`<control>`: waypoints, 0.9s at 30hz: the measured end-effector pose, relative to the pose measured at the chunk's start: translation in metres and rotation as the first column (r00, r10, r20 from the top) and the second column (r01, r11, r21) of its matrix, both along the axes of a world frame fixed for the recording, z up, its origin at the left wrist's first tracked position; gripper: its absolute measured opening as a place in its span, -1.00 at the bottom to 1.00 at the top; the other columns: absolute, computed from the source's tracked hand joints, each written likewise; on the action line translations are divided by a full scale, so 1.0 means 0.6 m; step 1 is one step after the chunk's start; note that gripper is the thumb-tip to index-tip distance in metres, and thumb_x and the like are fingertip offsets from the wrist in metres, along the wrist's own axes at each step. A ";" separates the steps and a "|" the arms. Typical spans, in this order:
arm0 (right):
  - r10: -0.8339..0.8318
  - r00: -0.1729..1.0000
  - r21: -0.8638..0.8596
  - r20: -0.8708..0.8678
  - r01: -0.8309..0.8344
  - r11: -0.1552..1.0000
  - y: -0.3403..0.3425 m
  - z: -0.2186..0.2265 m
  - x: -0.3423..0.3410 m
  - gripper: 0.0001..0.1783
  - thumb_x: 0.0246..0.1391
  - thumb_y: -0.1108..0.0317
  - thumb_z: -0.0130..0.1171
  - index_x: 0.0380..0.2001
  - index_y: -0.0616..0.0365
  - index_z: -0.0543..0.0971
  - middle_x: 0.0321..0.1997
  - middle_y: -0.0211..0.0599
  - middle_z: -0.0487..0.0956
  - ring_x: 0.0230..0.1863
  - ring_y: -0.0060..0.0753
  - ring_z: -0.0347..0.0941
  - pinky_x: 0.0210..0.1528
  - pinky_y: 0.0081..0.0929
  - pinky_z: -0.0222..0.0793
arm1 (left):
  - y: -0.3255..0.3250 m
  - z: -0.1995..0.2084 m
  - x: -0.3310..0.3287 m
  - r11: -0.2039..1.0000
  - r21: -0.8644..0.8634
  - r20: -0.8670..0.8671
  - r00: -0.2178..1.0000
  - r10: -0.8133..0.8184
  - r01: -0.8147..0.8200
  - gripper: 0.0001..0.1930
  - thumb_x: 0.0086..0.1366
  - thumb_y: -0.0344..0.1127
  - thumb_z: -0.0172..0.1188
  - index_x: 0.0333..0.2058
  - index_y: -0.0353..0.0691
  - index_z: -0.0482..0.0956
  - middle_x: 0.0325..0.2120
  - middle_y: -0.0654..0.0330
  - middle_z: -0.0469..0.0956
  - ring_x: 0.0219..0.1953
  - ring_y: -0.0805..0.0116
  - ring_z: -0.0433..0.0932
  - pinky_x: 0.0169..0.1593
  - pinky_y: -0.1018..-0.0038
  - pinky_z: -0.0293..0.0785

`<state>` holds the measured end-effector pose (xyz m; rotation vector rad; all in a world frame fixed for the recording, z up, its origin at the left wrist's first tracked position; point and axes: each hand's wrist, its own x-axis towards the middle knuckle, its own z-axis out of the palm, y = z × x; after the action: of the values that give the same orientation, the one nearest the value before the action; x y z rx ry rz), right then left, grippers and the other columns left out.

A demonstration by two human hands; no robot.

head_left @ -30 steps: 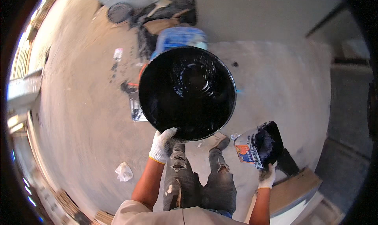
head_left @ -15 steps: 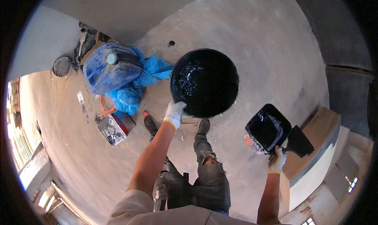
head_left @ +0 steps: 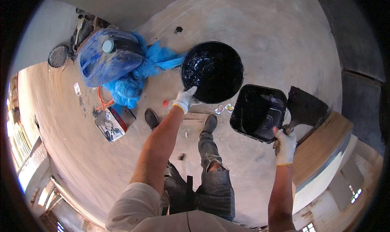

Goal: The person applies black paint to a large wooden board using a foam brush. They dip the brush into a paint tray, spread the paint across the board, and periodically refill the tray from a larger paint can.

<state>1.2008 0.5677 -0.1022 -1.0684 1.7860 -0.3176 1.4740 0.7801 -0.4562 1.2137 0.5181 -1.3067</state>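
Clock centred between the pair of dark boots: the round black bucket sits at 1, shiny inside, and the white-gloved left hand is closed on its near rim, thumb over the edge, fingers mostly hidden. At 3, the white-gloved right hand is closed on a corner of the squarish black tub — and seems to pinch the wide, flat black scraper too. That double hold worries me: the scraper could slip, or the tub twist. The bucket's one-sided grip could let it tip and slop.

Floor's pale, scuffed concrete; wood-topped bench just past 3, scuffed blue plastic jug between 10 and 11, grey wall behind.
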 end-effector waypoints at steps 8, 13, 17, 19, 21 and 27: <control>0.336 0.910 -0.003 -0.242 -0.347 0.938 -0.015 -0.026 0.176 -0.79 0.00 0.49 0.35 -0.29 0.33 0.58 -0.45 -0.32 0.62 -0.50 -0.61 0.48 -0.44 -0.60 0.36 | 0.036 0.140 -0.122 0.997 -0.013 -0.401 0.914 0.066 -0.077 -0.41 0.42 0.08 0.16 0.25 -0.17 0.36 0.11 -0.06 0.52 0.06 -0.18 0.55 0.06 -0.13 0.53; 0.521 0.677 -0.051 -0.520 -0.633 0.772 -0.017 -0.025 0.263 -0.66 -0.03 0.29 0.39 -0.27 0.35 0.62 -0.34 -0.15 0.65 -0.30 -0.18 0.58 -0.20 -0.28 0.48 | 0.102 0.217 -0.210 0.987 -0.138 -0.472 0.881 0.006 -0.081 -0.47 0.42 0.01 0.18 0.21 -0.19 0.40 0.01 -0.02 0.56 -0.05 -0.06 0.60 -0.06 0.01 0.57; 0.553 0.447 0.077 -0.704 -0.726 0.684 -0.004 -0.034 0.326 -0.51 -0.04 0.09 0.41 -0.15 0.25 0.64 -0.18 0.07 0.70 -0.15 0.16 0.64 -0.06 -0.09 0.53 | 0.179 0.231 -0.244 0.993 -0.005 -0.523 0.847 0.096 -0.116 -0.58 0.42 -0.12 0.20 0.11 -0.27 0.49 -0.14 0.05 0.64 -0.19 0.10 0.66 -0.15 0.15 0.63; 0.547 0.351 0.145 -0.760 -0.729 0.669 0.007 -0.042 0.364 -0.45 -0.03 0.05 0.41 -0.03 0.16 0.62 -0.04 0.10 0.66 -0.01 0.11 0.60 0.03 -0.08 0.51 | 0.213 0.227 -0.250 0.987 0.081 -0.461 0.872 0.163 -0.141 -0.68 0.42 -0.24 0.21 0.04 -0.30 0.54 -0.25 0.10 0.67 -0.30 0.16 0.68 -0.24 0.21 0.66; 0.500 0.211 0.214 -0.840 -0.717 0.663 0.021 -0.045 0.391 -0.44 -0.01 0.02 0.39 0.00 0.11 0.60 0.04 0.11 0.61 0.07 0.10 0.57 0.10 -0.10 0.48 | 0.248 0.219 -0.238 0.990 0.077 -0.464 0.874 0.143 -0.121 -0.68 0.43 -0.23 0.19 0.04 -0.29 0.54 -0.25 0.09 0.67 -0.28 0.14 0.69 -0.24 0.17 0.68; 0.374 0.073 0.155 -0.924 -0.825 0.543 0.072 -0.051 0.436 -0.52 0.03 0.07 0.34 -0.03 0.07 0.60 -0.03 0.04 0.56 0.03 0.08 0.53 0.10 -0.09 0.47 | 0.332 0.184 -0.204 0.988 0.103 -0.455 0.877 0.151 -0.117 -0.61 0.45 -0.17 0.15 0.10 -0.29 0.43 -0.06 -0.06 0.60 -0.19 -0.16 0.66 -0.21 -0.06 0.65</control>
<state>1.4625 0.6106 -0.1329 -2.6489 1.8633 0.6520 1.3514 0.9794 -0.3460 0.8979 0.9844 -1.4701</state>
